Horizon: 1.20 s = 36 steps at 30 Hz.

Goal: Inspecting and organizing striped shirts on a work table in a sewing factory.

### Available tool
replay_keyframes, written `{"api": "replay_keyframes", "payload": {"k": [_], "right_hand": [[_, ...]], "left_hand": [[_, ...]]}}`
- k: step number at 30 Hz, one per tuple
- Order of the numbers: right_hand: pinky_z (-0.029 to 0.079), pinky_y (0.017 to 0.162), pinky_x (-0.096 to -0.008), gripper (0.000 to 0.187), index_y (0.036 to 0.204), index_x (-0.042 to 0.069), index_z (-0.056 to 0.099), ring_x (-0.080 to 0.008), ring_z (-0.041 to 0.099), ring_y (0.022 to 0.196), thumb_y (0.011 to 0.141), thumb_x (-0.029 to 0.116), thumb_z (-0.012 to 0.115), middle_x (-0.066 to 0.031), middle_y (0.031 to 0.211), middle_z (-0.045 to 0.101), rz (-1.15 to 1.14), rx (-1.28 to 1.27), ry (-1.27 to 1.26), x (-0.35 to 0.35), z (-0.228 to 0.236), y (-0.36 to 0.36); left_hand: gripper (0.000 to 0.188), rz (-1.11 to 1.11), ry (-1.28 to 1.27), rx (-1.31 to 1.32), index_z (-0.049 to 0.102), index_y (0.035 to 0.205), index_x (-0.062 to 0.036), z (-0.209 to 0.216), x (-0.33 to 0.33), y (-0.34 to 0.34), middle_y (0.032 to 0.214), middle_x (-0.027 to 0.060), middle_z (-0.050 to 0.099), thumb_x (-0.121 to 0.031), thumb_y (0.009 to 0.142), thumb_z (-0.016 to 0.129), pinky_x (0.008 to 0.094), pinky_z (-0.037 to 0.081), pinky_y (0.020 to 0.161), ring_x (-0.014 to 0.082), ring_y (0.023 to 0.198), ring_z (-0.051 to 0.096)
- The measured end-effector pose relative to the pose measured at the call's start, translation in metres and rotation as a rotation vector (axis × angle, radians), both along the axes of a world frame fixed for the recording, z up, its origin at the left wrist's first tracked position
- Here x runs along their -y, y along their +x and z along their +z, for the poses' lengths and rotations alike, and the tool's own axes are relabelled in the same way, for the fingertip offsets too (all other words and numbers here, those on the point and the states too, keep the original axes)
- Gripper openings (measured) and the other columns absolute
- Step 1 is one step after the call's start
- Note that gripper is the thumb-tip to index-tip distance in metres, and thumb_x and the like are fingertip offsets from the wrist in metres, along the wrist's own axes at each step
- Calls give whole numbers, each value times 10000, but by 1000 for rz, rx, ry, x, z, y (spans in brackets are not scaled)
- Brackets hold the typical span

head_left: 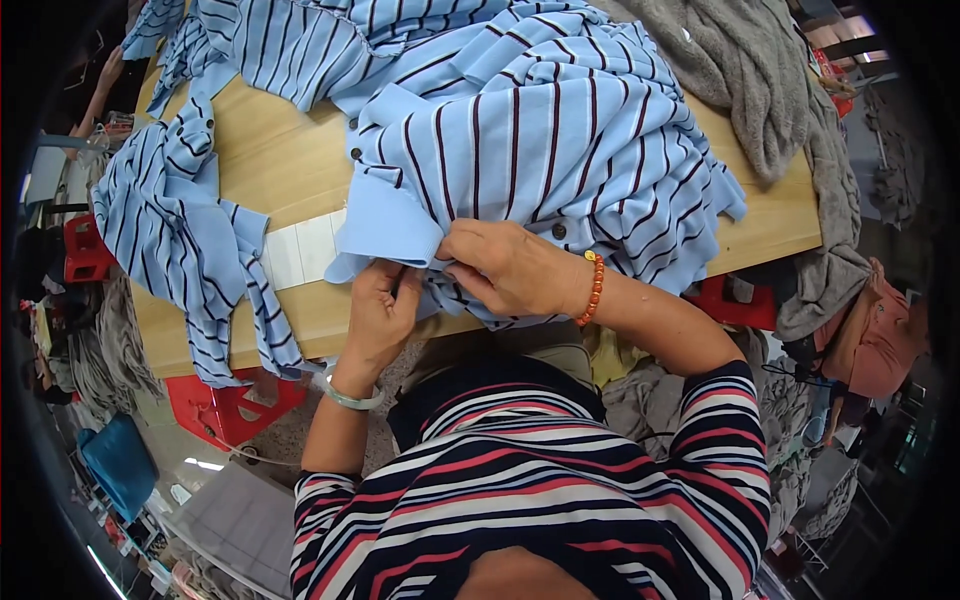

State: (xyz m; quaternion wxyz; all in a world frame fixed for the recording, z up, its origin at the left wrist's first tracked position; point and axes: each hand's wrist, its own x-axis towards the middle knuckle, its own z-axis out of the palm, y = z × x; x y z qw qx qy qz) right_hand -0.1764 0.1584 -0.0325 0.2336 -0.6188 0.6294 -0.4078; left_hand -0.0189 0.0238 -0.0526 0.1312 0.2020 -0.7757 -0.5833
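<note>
A light blue knit shirt (490, 150) with dark and white stripes lies on the table in front of me. Its plain blue collar (388, 215) points toward me, with dark buttons nearby. My left hand (382, 312) pinches the collar's near edge from below. At the collar's right corner, my right hand (515, 265) is closed with thumb and fingers on the fabric. The fingertips of both hands are partly hidden by cloth. A second striped garment (170, 220) hangs over the table's left edge.
More striped shirts (290, 45) are heaped at the back of the wooden table (265, 130). White strips (300, 252) lie left of the collar. Grey fuzzy cloth (740, 80) drapes over the right side. A red stool (235, 405) stands below left. Another person (875, 330) sits at right.
</note>
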Motion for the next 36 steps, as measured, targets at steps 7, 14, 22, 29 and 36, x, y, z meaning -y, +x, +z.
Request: {"api": "replay_keyframes", "payload": {"k": [7,14,22,29,36], "right_hand": [[458,670,-415,196,953,-12,534,-367,565,792,767,-62,570,-165,856,529,-65,26,-58,1,-3,2],[490,735,-427,111,878,-28,579,-372,610,826,770,-26,556,-184,827,609,-89,102,45,5,-7,-10],[488,697,-398,121,881,-30,567,-371,606,794,762,-44,570,-187,822,599,6,133,13,10,-11,-15],[467,590,-296,96,866,-25,572,-169,581,633,796,13,626,-99,726,592,13,296,168,7,-4,-16],[417,583,-180,146,842,10,611,-8,500,689,892,141,655,24,769,608,-25,727,180,-4,27,-4]], "left_hand": [[141,-40,75,2,623,983,43,-3,3,-6,792,74,630,-35,897,541,264,438,680,108,729,509],[124,-98,140,-20,622,943,32,-8,6,-9,781,-46,546,-57,931,537,208,358,622,34,716,430],[111,-63,57,13,624,894,17,-16,4,-7,732,-51,538,-53,923,543,217,363,594,42,669,430],[129,-106,130,0,631,911,5,-10,11,-8,768,-30,582,-94,937,553,213,379,621,43,699,464],[135,-111,407,-84,621,985,-3,25,-11,10,827,-8,584,-115,914,593,205,409,675,53,748,498]]}}
